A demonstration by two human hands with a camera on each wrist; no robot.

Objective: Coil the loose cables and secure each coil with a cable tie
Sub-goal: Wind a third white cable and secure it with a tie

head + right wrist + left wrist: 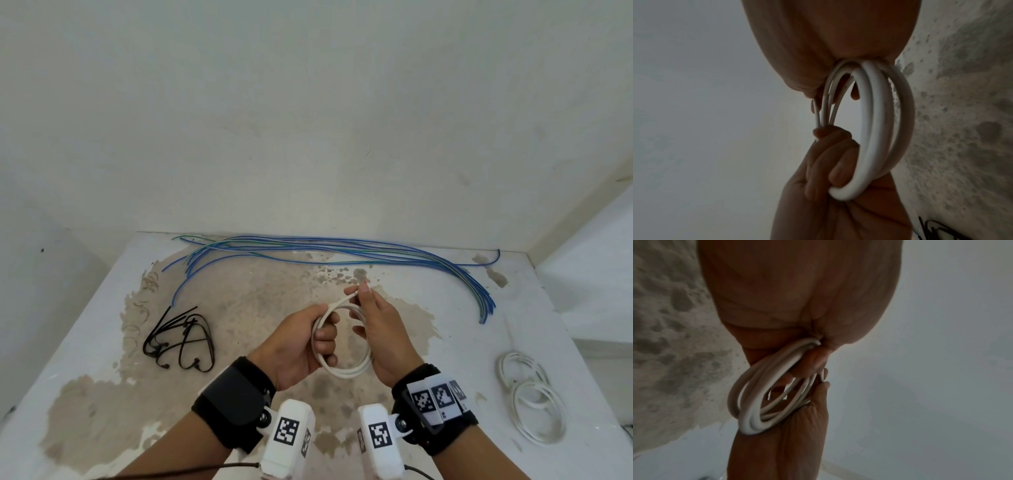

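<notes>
White smooth round cable coil (pixel 346 342) sits in left hand (pixel 298 346) curled grip; right hand (pixel 380 329) pinches its end

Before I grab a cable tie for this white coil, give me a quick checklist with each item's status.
1. White cable coil gathered into loops: ok.
2. Left hand grips the coil's left side: ok.
3. Loose end pinched by right hand: ok, not yet tucked.
4. Black cable ties lie on the table left of the hands: ok.
5. A hand free to pick one up: not ok, both hold the coil.
</notes>
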